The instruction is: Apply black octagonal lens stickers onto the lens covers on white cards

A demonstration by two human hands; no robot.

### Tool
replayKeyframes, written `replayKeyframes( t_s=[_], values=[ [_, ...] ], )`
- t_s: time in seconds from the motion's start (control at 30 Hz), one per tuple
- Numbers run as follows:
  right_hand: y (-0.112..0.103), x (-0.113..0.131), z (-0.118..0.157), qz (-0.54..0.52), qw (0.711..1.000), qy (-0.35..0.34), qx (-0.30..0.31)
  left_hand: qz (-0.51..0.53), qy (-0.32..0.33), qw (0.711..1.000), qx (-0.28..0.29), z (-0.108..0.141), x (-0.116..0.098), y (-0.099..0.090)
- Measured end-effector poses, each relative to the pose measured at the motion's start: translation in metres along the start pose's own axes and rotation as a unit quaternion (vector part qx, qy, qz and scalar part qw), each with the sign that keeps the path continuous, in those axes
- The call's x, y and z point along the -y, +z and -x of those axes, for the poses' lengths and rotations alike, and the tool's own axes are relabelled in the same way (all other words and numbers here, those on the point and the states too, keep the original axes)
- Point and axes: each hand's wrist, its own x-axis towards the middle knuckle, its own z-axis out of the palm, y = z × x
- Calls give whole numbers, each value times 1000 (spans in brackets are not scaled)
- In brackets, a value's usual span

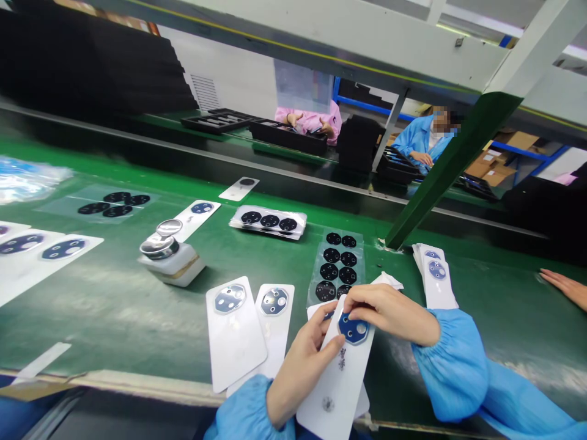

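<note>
A white phone back cover with a blue octagonal camera plate is tilted up at the table's front edge. My left hand grips it by its left side, thumb resting near the plate. At the top corner, my right hand is closed, its bent fingers touching the plate; whether a small piece is between them is hidden. More white covers lie partly hidden beneath the held one. Just left of my hands, two similar covers overlap on the green table. Behind my hands lies a clear sheet of black octagonal stickers.
A white bottle with a metal cap stands left of centre. Stacked covers lie at the back and right. A green post rises behind. Another person's hand rests at the right edge. Two people sit across the line.
</note>
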Motion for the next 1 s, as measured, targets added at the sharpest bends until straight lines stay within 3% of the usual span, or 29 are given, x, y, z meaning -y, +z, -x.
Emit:
replayKeyframes(
  t_s=[1.0],
  values=[
    [12, 4, -1, 99, 994, 36, -4, 17, 9, 1000, 8, -2, 6, -1]
  ],
)
